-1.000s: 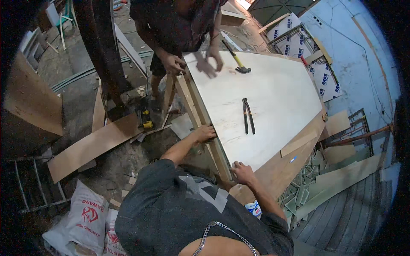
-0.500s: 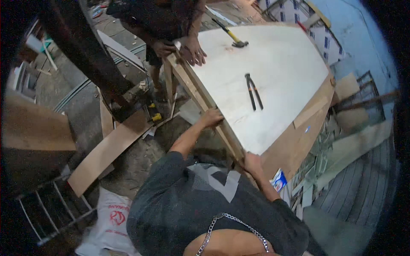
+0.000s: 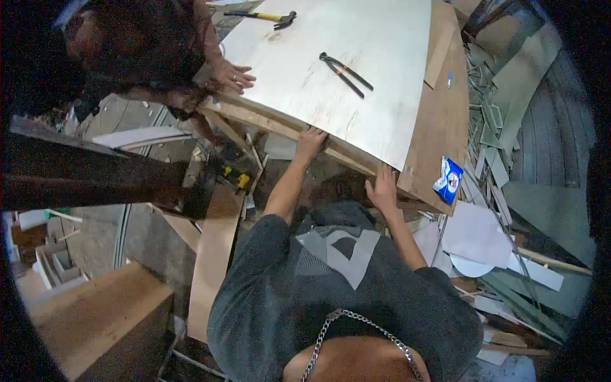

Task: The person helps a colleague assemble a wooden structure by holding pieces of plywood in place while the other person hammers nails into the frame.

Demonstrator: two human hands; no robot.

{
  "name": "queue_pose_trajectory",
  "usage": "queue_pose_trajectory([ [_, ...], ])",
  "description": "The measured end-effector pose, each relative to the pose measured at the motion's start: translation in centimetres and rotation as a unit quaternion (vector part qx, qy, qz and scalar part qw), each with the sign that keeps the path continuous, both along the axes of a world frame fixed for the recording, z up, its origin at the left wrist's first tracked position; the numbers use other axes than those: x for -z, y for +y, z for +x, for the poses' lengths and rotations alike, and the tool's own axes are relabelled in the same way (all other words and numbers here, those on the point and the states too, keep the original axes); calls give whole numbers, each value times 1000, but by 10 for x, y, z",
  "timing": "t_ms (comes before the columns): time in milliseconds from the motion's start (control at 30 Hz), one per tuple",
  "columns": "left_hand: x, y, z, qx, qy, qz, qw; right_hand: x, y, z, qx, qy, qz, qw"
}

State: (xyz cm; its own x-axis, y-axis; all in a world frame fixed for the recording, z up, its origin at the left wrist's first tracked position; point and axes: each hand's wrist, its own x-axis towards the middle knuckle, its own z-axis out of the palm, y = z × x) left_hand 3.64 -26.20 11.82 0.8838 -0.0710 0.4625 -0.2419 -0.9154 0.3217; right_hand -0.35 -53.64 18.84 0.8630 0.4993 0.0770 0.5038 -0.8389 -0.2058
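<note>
White panel is lying on the wooden counter, mainly from 12 to 2 o'clock of the view. L hand, approx. at 12 o'clock, is touching the near edge of this panel w/ its fingers bending over it; I cannot tell if it is gripping, b/c the underside is hidden. R hand, at 3 o'clock from centre, is resting at the same edge, near the panel's corner, w/ fingers rather straight & thumb standing apart, so it is not closing on anything. A wooden beam is running under this edge, toward 10 o'clock from L hand.

On the panel, pincers are lying btwn 12 & 1 o'clock, head pointing to 10 o'clock & handles spreading to 4. Hammer w/ yellow-black handle is lying farther, nearly at 12. At 11 o'clock, a co-worker's hand w/ a ring is resting flat near the other corner.

Blue-white packet is sitting on the counter at 3 o'clock, & scrap pieces are lying beyond it, toward 4. Yellow-black power tool is lying low at 9.
</note>
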Motion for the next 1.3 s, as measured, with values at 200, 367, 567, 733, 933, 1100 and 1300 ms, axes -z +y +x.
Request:
queue_pose_trajectory([
  [200, 11, 4, -3, -28, 6, 60, 998, 19, 28, 17, 40, -36, -73, 996],
  [367, 6, 4, -3, -37, -28, -11, 999, 21, 39, 34, 75, 50, -91, 992],
  [567, 2, 9, -7, -4, -15, 37, 999, 44, 39, 45, 72, 62, -46, 994],
  [733, 7, 11, -3, -8, -85, 77, 993, 73, 33, 55, 84, 51, -40, 994],
  [933, 10, 11, 1, -19, -28, 72, 997, 80, 31, 54, 78, 20, -6, 997],
  [1100, 7, 14, 0, -12, -69, 92, 993, 75, 45, 51, 114, -5, -33, 993],
  [1300, -4, 11, -7, -7, -52, 75, 996, 54, 72, 38, 143, -39, -6, 989],
])
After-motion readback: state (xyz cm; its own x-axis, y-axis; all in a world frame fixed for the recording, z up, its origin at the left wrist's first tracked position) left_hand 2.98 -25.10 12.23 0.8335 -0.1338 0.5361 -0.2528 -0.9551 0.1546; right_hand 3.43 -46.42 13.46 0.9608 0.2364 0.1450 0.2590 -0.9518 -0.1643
